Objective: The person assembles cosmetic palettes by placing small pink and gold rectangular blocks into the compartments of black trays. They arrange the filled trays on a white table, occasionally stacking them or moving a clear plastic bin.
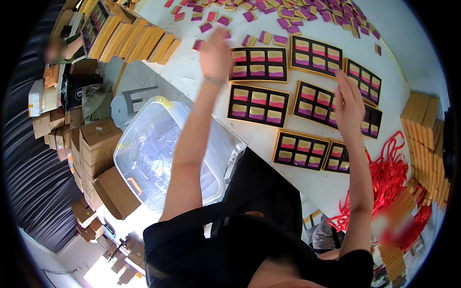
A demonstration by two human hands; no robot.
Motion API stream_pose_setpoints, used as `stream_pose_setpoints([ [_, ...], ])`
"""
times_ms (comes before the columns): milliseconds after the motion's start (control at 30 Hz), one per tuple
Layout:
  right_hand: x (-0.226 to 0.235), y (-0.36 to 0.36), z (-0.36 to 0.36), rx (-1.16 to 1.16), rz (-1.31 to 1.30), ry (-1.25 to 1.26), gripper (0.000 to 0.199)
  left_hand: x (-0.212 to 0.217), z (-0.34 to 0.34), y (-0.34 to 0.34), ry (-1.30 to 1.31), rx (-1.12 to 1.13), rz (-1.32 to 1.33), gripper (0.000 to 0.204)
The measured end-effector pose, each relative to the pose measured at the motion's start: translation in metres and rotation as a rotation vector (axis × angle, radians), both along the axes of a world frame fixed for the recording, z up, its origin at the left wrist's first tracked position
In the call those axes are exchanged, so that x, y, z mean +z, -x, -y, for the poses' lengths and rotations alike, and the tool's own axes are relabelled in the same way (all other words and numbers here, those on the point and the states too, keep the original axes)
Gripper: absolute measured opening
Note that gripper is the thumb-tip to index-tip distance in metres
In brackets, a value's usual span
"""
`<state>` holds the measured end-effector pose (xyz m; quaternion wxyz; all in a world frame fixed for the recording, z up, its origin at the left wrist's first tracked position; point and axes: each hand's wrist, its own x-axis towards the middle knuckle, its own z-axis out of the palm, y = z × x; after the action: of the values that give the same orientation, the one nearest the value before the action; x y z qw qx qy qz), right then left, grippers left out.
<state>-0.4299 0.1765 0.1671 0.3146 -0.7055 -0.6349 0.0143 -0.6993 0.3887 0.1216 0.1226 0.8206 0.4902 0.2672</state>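
My left hand (pixel 216 60) is raised at the upper middle, beside a black tray box with a gold edge (pixel 259 51); its fingers are smeared by motion. On the right, my right hand (pixel 349 103) reaches over another box (pixel 317 103), fingers stretched forward, with nothing visible in them. Several such boxes stand on the white table, each divided into compartments holding small gold-and-pink or gold-and-purple wrapped pieces. One six-compartment box (pixel 258 105) lies between my arms. Nearer to me are another box (pixel 300 150) and one (pixel 337 157) partly covered by my right forearm.
Loose wrapped pieces (pixel 297 13) spread over the table's far side. Stacked gold-edged boxes (pixel 129 41) line the far left, more stacks (pixel 420 120) the right. Red ribbons (pixel 389 177) heap at the right edge. A clear plastic bin (pixel 137 144) and cardboard boxes (pixel 98 139) stand left. Another person (pixel 55 48) is far left.
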Motion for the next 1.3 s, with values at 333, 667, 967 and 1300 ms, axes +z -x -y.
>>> stream_pose_setpoints([
  [333, -0.119, 0.083, -0.344, 0.23, 0.121, -0.095, 0.043, -0.064, -0.144, 0.003, 0.14, -0.132, -0.432, 0.046],
  [667, -0.129, 0.03, -0.328, 0.182, -0.849, 0.136, 0.029, -0.059, -0.123, 0.001, 0.429, 0.078, 0.652, 0.039],
  [967, -0.006, -0.077, -0.107, 0.18, -1.472, 0.326, 0.037, 0.018, 0.006, -0.126, 0.944, -0.483, 0.781, 0.034],
  [1300, -0.049, -0.189, 0.129, -0.383, -0.393, 0.479, 0.039, -0.032, 0.184, -0.271, 0.533, -0.681, 0.348, 0.029],
])
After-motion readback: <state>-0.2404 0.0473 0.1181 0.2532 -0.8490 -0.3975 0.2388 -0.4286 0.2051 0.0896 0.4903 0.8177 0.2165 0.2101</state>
